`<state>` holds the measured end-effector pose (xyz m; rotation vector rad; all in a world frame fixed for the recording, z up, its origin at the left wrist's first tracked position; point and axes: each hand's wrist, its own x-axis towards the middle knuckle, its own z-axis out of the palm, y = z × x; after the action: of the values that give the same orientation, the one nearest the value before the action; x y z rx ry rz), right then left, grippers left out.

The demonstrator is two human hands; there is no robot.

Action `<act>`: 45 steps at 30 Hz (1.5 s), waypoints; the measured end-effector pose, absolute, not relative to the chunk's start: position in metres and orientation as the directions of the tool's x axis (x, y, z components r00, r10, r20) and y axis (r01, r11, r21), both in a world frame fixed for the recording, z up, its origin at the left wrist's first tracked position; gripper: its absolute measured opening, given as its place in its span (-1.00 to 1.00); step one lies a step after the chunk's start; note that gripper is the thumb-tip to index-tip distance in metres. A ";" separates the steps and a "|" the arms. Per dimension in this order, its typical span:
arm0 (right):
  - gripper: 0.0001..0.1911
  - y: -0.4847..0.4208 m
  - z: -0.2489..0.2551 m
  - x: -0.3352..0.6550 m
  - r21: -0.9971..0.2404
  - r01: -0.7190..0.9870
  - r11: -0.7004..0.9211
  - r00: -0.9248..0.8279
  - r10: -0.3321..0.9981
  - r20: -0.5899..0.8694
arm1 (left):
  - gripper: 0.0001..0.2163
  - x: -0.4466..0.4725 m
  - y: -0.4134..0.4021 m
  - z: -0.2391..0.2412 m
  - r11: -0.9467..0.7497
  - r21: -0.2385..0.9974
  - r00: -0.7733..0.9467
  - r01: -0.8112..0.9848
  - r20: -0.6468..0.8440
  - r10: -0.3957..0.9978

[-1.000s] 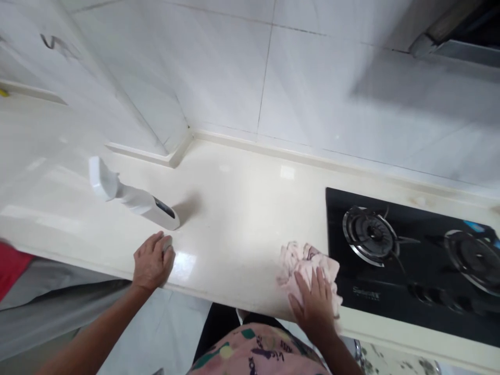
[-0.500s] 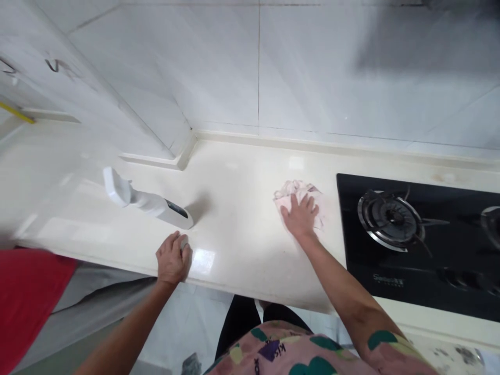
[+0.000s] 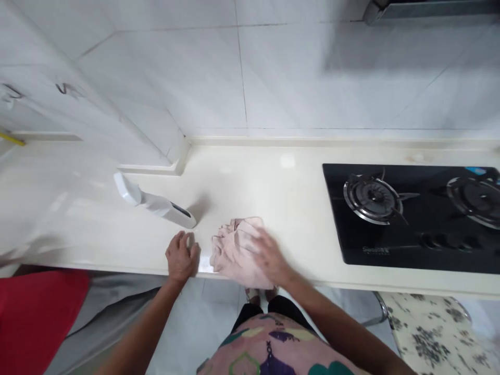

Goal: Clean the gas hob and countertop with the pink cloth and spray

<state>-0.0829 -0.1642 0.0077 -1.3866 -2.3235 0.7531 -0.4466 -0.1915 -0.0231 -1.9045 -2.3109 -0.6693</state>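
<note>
most of the top half is taken up by a pale tiled wall (image 3: 289,78), crossed by thin dark grout lines. below it a glossy cream countertop (image 3: 300,219) is run right across, with a low raised lip along the back. on the right a black two-burner hob (image 3: 417,213) is set into it. at lower left, part of another person is seen, dressed in a red garment (image 3: 42,312) and grey below. at lower right, a flower-patterned seat (image 3: 429,333) is shown below the counter.

a crumpled pink cloth (image 3: 234,247) is laid on the countertop near the front edge, left of the hob, with its lower end hung past that edge. to its left a white spray bottle (image 3: 166,208) is stood, well apart from the hob.

the right hand (image 3: 271,255) is laid over the right side of the cloth, fingers stretched out but blurred, so whether any fabric is gripped can't be told. the left hand (image 3: 182,257) is rested at the counter edge, fingers loosely bent, just below the bottle and just left of the cloth; whether anything is held in it can't be told. a small hook (image 3: 61,88) is fixed up at far left.
</note>
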 end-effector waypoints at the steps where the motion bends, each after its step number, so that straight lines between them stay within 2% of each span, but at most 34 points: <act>1: -0.44 -0.162 0.002 -0.047 -0.569 0.769 0.289 -0.322 0.946 0.045 | -0.54 -0.439 -0.193 -0.020 0.119 0.291 -0.221 0.949 0.347 0.911; 4: -0.45 -0.166 -0.022 0.070 -0.445 0.893 0.061 0.030 0.981 0.194 | -0.46 -0.397 -0.196 -0.010 0.003 0.267 -0.090 0.964 0.315 0.945; 6: -0.42 -0.175 -0.040 0.132 -0.360 0.923 -0.134 0.247 0.924 0.291 | -0.40 -0.359 -0.194 -0.007 -0.118 0.232 0.079 0.965 0.173 0.982; 8: -0.40 -0.185 -0.054 0.167 -0.291 0.922 -0.257 0.346 0.883 0.316 | -0.31 -0.320 -0.187 -0.004 -0.186 0.217 0.189 0.958 0.007 0.982; 12: -0.38 -0.192 -0.062 0.171 -0.203 0.936 -0.286 0.340 0.886 0.316 | -0.16 -0.250 -0.165 0.004 -0.187 0.248 0.241 0.951 -0.208 0.948; 15: -0.36 -0.190 -0.060 0.163 -0.201 0.936 -0.289 0.342 0.882 0.324 | -0.09 -0.190 -0.154 0.009 -0.275 0.345 0.384 0.897 -0.306 0.871; 19: -0.37 -0.190 -0.059 0.166 -0.200 0.929 -0.310 0.360 0.882 0.304 | -0.01 -0.102 -0.156 0.008 -0.374 0.480 0.545 0.793 -0.286 0.788; 23: -0.38 -0.193 -0.059 0.170 -0.188 0.927 -0.325 0.369 0.881 0.295 | -0.06 -0.068 -0.168 -0.001 -0.493 0.491 0.649 0.718 -0.216 0.730; 26: -0.40 -0.194 -0.060 0.172 -0.193 0.924 -0.329 0.374 0.879 0.296 | -0.14 -0.102 -0.182 -0.010 -0.545 0.480 0.676 0.688 -0.149 0.722; 30: -0.41 -0.194 -0.060 0.173 -0.196 0.918 -0.344 0.389 0.876 0.285 | -0.21 -0.198 -0.208 -0.021 -0.521 0.421 0.601 0.742 -0.075 0.796; 35: -0.41 -0.194 -0.057 0.168 -0.196 0.915 -0.354 0.396 0.880 0.261 | -0.30 -0.355 -0.241 -0.020 -0.431 0.248 0.448 0.868 -0.014 0.894; 38: -0.41 -0.194 -0.056 0.167 -0.186 0.917 -0.353 0.393 0.882 0.261 | -0.34 -0.455 -0.255 -0.008 -0.304 0.101 0.311 0.947 -0.061 0.949; 41: -0.41 -0.194 -0.057 0.167 -0.173 0.916 -0.362 0.397 0.881 0.256 | -0.32 -0.528 -0.262 0.007 -0.147 -0.013 0.144 0.989 -0.131 0.981; 45: -0.40 -0.194 -0.055 0.166 -0.177 0.917 -0.357 0.392 0.888 0.239 | -0.06 -0.552 -0.256 0.015 0.008 -0.096 -0.027 0.995 -0.198 0.980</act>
<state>0.1662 -0.1943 -0.0552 -2.3733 -1.5840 -0.1465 -0.5524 -0.2560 0.0147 -2.2417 -2.2817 0.3362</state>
